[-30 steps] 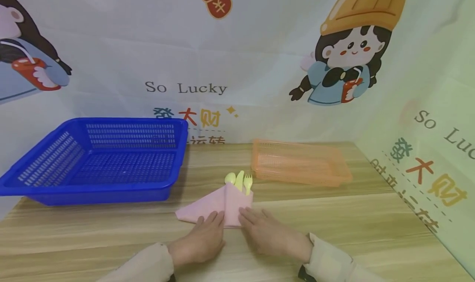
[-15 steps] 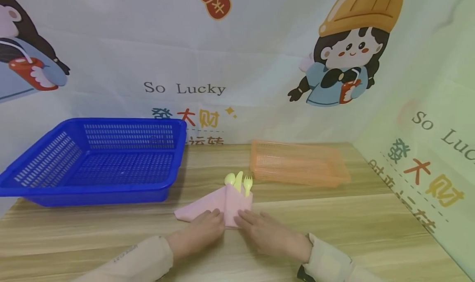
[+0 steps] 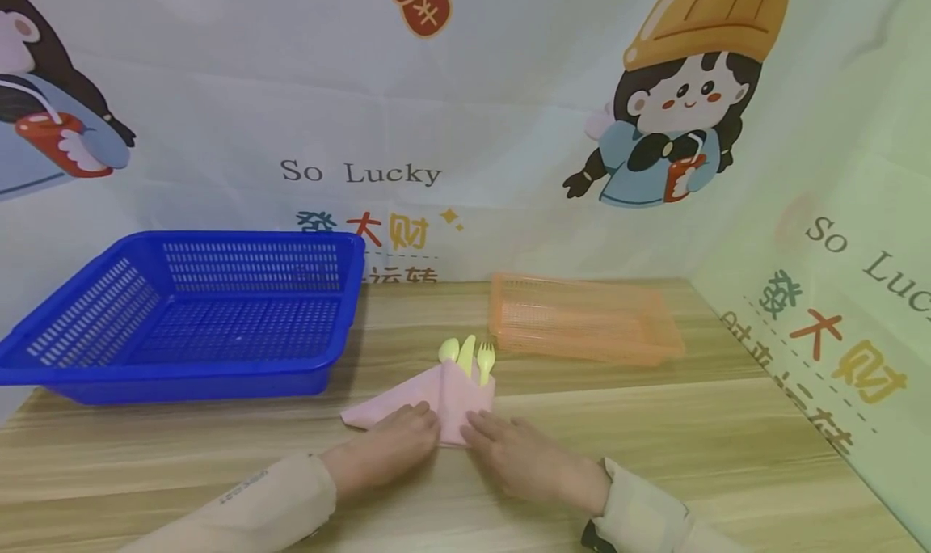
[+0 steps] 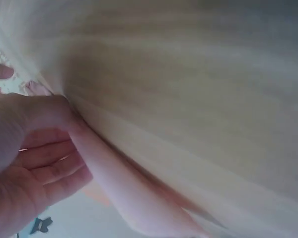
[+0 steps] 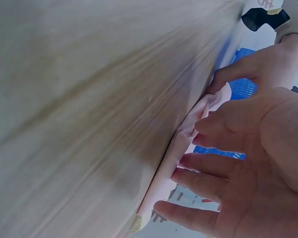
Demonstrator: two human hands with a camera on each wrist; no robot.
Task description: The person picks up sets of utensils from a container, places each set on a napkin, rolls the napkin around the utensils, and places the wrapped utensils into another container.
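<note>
A pink napkin [image 3: 452, 414] lies folded on the table as a pocket, one flap [image 3: 389, 399] pointing left. Out of its top stick a pale yellow spoon [image 3: 449, 349], knife [image 3: 468, 354] and fork [image 3: 486, 362]. My left hand [image 3: 393, 448] holds the flap's near edge beside the pocket. In the left wrist view its thumb [image 4: 44, 111] is at the napkin's edge, with the fingers [image 4: 54, 168] on the far side. My right hand [image 3: 520, 456] rests its extended fingers [image 5: 203, 183] on the pocket's lower right.
A blue plastic basket [image 3: 218, 379] stands at the back left. An orange mesh basket [image 3: 582, 347] sits at the back right. Behind the wooden table [image 3: 691, 456] hangs a printed cloth [image 3: 494, 92], which continues along the right side.
My left hand has gone from lying flat by the napkin to curling at the flap's near edge, its forearm swinging left. My right hand stays on the pocket.
</note>
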